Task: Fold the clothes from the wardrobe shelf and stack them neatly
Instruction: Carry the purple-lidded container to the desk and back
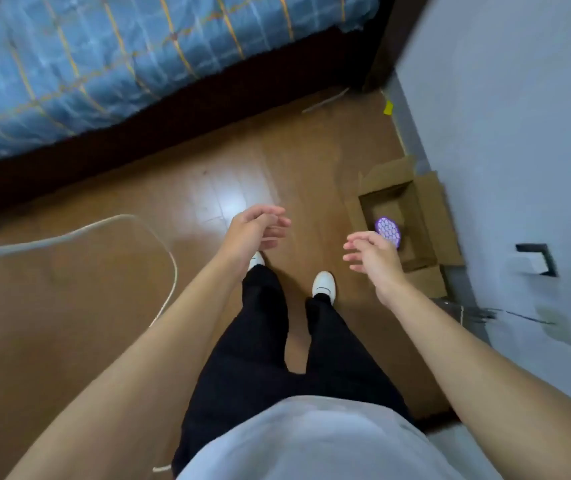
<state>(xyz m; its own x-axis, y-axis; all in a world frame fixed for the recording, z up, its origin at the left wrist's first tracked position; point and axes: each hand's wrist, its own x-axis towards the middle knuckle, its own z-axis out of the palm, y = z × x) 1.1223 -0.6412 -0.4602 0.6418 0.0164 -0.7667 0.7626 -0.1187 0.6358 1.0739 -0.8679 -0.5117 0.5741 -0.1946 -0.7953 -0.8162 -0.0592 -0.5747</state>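
The left hand covers most of the left shoe, leaving only a white sliver. The right hand hides the lower edge of a purple patterned disc in the cardboard box; what the disc is cannot be told. The bed is cut off at the top and left edges, and the white cable also runs out at the left. A yellow scrap by the wall is too small to identify. A black fitting on the wall is blurred.
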